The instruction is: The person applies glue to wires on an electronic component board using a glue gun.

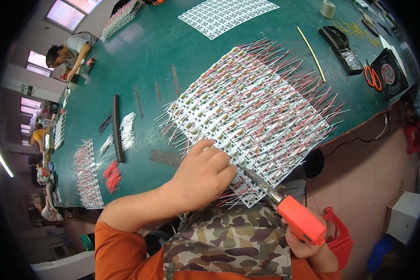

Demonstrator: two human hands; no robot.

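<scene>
A large white circuit-board panel [214, 112] lies on the green table in front of me, covered with small components and rows of red and pale wires. My right hand [303, 240] grips the red handle of a soldering iron [301, 219]. Its metal shaft points up and left onto the panel's near part. My left hand [207, 168] rests over the panel's near-left edge, close to the iron's tip, with the fingers curled in. What those fingers hold is hidden behind the hand.
Left on the table are white wires [128, 130], red wires [112, 176], a dark bar [117, 130] and a wired panel [89, 175]. Another panel [224, 16] lies at the back. A black tray [343, 51], orange-handled scissors [372, 77] and a fan [389, 72] stand right. A co-worker [74, 51] sits far left.
</scene>
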